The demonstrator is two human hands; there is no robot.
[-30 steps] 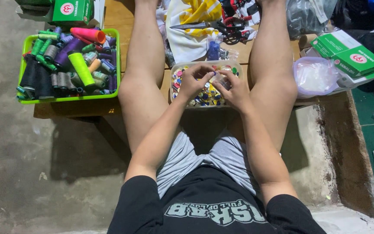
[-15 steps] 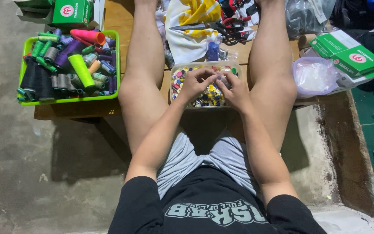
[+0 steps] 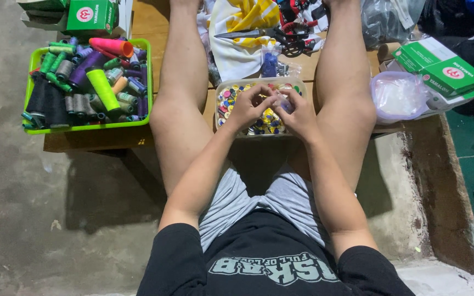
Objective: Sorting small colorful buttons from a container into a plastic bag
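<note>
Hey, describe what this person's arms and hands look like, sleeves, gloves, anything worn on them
Both arms are bare from short black sleeves down. The left hand and right hand wear no gloves, and no watch, bracelet or ring shows. The black shirt carries pale printed lettering across the chest.

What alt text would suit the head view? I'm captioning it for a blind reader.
Seen from above, a seated person's left hand and right hand meet over a clear box of colourful buttons on a low wooden table between their knees. A green tray of thread spools sits to the left; scissors lie beyond the box.
</note>
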